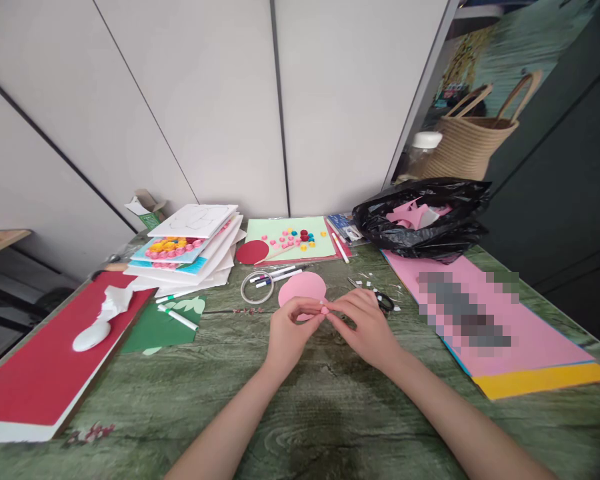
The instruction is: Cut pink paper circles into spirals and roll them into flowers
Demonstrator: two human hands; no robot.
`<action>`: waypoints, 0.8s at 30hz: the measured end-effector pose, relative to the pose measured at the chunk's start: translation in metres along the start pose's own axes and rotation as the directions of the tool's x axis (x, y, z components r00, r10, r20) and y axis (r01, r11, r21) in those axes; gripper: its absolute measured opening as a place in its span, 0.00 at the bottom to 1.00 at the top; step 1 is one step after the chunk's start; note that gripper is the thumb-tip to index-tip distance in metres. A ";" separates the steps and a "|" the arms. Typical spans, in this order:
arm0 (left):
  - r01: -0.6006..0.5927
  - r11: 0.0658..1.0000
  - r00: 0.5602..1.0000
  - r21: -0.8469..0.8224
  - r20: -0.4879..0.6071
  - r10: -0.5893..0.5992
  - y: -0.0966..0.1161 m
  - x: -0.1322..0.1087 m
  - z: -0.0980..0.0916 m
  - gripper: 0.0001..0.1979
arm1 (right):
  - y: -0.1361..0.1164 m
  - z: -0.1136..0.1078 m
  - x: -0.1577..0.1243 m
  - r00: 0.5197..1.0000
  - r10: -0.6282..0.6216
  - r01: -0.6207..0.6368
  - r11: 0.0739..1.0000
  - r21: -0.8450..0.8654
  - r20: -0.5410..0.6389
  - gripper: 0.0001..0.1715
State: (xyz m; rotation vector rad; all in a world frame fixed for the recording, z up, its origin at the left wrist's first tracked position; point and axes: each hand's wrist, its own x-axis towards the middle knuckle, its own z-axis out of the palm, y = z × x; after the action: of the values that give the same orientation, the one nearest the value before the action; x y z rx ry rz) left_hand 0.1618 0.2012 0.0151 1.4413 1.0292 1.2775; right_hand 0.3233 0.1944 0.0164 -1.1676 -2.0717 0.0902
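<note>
Fingertips of my left hand (291, 328) and my right hand (364, 323) meet over the table, pinching a small pink paper piece (325, 310) between them. Its exact shape is partly covered by the fingers. Just behind the left hand lies a pink paper circle (303, 287). Black-handled scissors (385, 301) rest beyond my right hand, partly hidden by it, with small white scraps around them. On a light green sheet (260, 230) at the back sit several small rolled paper pieces in pink, yellow, red and blue. A dark red circle (253, 252) lies at that sheet's left corner.
Left are a tape roll (243, 288), markers (280, 275), green paper (145, 333), a stack of cards (193, 221) and a red sheet (35, 373) bearing a white spoon-shaped object (91, 335). Right, a black plastic bag (415, 243) of pink scraps stands behind pink sheets (535, 333).
</note>
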 end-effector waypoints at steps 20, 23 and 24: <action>-0.235 0.823 0.972 0.517 0.143 0.187 -0.007 -0.005 0.000 0.13 | -0.004 0.002 -0.001 0.992 -0.053 0.074 0.978 -0.195 0.112 0.05; -0.254 0.829 0.967 0.497 0.122 0.223 -0.008 -0.007 0.001 0.12 | -0.005 0.003 -0.003 0.996 -0.060 0.071 0.977 -0.200 0.063 0.05; -0.261 0.828 0.965 0.497 0.114 0.236 -0.009 -0.008 0.002 0.11 | -0.005 0.003 -0.003 0.997 -0.063 0.071 0.977 -0.202 0.044 0.04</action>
State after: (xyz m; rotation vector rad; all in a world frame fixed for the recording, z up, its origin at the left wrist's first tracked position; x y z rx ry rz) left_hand 0.1628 0.1953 0.0048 2.0590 1.2367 1.1896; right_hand 0.3187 0.1902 0.0142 -1.2228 -2.1913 -0.1362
